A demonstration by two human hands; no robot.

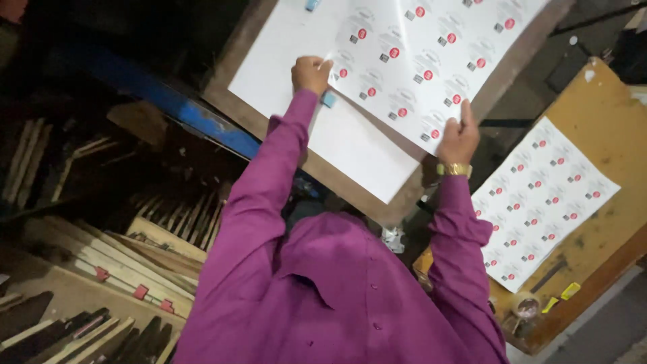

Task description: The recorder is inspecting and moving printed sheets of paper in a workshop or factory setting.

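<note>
Holding a printed sheet (431, 61) over a wooden table (232, 94).

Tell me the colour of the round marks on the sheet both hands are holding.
Red round marks, in repeating rows across the white printed sheet; the head view shows them best.

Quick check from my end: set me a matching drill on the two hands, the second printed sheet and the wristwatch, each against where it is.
Things:
1. left hand
2. right hand
3. second printed sheet
4. gold wristwatch

Places:
A. flat on the yellow-brown board
B. on the right wrist
C. at the left edge of the printed sheet
D. at the lower edge of that sheet

Pairs: 1-C, 2-D, 3-A, 4-B
</note>
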